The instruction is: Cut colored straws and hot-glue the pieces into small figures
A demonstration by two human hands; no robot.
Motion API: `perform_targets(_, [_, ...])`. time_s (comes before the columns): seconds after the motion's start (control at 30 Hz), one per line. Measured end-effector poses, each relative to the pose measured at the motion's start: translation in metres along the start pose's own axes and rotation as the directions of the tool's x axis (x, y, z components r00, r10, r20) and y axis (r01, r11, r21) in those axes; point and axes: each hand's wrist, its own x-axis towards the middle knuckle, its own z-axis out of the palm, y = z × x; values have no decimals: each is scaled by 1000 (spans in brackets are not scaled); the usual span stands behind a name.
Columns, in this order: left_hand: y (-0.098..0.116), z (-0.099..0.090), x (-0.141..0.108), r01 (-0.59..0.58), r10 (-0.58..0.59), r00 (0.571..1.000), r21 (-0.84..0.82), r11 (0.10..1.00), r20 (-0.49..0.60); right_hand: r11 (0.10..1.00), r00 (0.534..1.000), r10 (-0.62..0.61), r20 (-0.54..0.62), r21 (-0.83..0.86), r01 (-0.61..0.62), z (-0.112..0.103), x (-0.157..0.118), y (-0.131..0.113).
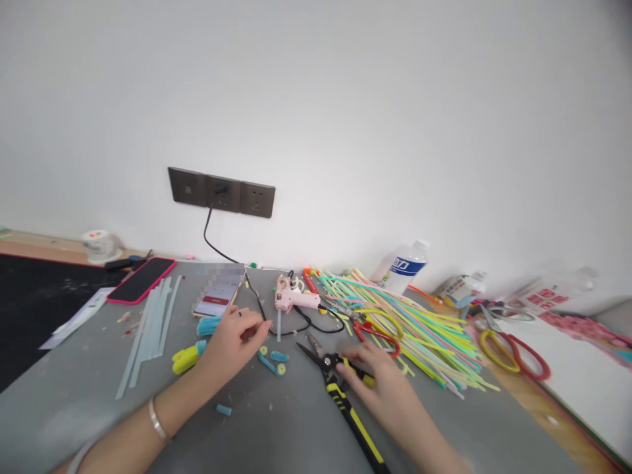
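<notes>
My left hand [239, 339] hovers above the grey mat, its fingers curled and thumb and forefinger close together; whatever is between them is hidden. Beside it lie a light blue bundle [208, 326] and a yellow-green one [186, 359]. My right hand [380, 378] is closed around one handle of black-and-yellow pliers [328, 362], whose jaws are spread and point away. Short blue pieces with yellow-green coiled ends [271, 364] lie between the hands, and a small blue offcut [224, 409] nearer to me. A pink glue gun [296, 296] sits just beyond.
Many pastel fuzzy stems [424, 329] spread at the right, with red-and-yellow scissors [382, 329] on them. Further right are another pair of scissors [513, 352] and a white bottle [405, 266]. Clear glue sticks [151, 326] and phones [143, 280] lie left. A cord [207, 230] runs to the socket.
</notes>
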Motion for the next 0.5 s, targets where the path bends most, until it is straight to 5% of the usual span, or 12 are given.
perform_targets(0.23, [-1, -2, -2, -81, 81, 993, 2, 997, -89, 970, 986, 167, 8, -180, -163, -51, 104, 26])
perform_targets(0.37, [2, -5, -2, -141, 140, 981, -2, 990, -135, 939, 969, 246, 23, -251, -233, -40, 141, 43])
perform_targets(0.5, [6, -7, -1, -164, 159, 973, -14, 986, -166, 920, 955, 291, 56, -289, -263, -24, 145, 51])
